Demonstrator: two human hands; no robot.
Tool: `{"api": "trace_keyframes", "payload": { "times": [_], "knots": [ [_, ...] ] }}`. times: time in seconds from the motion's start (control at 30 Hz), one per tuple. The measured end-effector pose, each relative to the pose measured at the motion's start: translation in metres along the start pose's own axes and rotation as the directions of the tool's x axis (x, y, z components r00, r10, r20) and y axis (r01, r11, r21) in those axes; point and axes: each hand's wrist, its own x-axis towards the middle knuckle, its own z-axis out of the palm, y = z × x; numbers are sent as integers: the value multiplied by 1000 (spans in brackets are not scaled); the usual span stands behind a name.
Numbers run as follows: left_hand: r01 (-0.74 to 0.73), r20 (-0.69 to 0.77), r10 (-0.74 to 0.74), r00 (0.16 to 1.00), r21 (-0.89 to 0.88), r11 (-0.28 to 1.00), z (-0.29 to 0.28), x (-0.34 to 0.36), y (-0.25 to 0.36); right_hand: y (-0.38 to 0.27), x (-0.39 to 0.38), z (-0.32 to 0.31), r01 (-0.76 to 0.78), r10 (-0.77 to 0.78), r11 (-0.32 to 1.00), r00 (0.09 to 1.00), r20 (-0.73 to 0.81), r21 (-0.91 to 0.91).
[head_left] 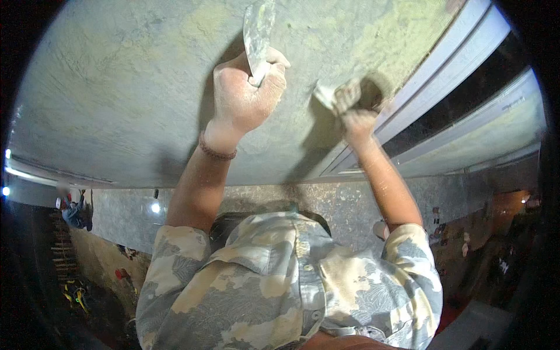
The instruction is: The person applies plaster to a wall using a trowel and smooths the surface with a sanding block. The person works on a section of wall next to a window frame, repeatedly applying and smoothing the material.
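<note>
My left hand (240,96), dusted with white powder and with a braided bracelet at the wrist, is closed round a putty knife (259,36). The knife's broad, smeared blade points up, away from me. To its right, my right hand (358,119) is closed and somewhat blurred by motion. It grips a pale, flat-edged piece (324,93) against the plastered wall surface (146,76), near a frame's edge. A dark round patch beside these fingers is too blurred to tell. Yellowish and grey-green streaks cover the plaster.
A white frame (434,73) with a dark gap runs along the right of the plaster. Far off at left stands another person (76,213), near a wooden ladder (63,256). A red container (121,273) and yellow items (76,294) lie on the floor below.
</note>
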Motion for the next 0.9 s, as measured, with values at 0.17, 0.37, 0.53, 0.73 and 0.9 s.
{"api": "trace_keyframes", "payload": {
  "times": [0.17,0.37,0.53,0.73,0.9],
  "knots": [
    [134,53,-137,989,51,990,-3,4,5,-28,-223,31,-110,4,987,741,671,116],
    [80,59,-83,995,58,995,1,3,-6,-61,-286,-31,-843,333,464,-118,936,-272],
    [127,94,-134,986,79,989,4,14,7,-74,-173,-90,-896,607,-277,117,786,347],
    [460,435,-436,788,53,886,46,-53,37,-111,-76,-124,-559,580,-497,355,733,663],
    [741,535,-628,565,5,672,62,-105,16,-132,-64,-121,-353,622,-619,325,712,702]
  ]
}}
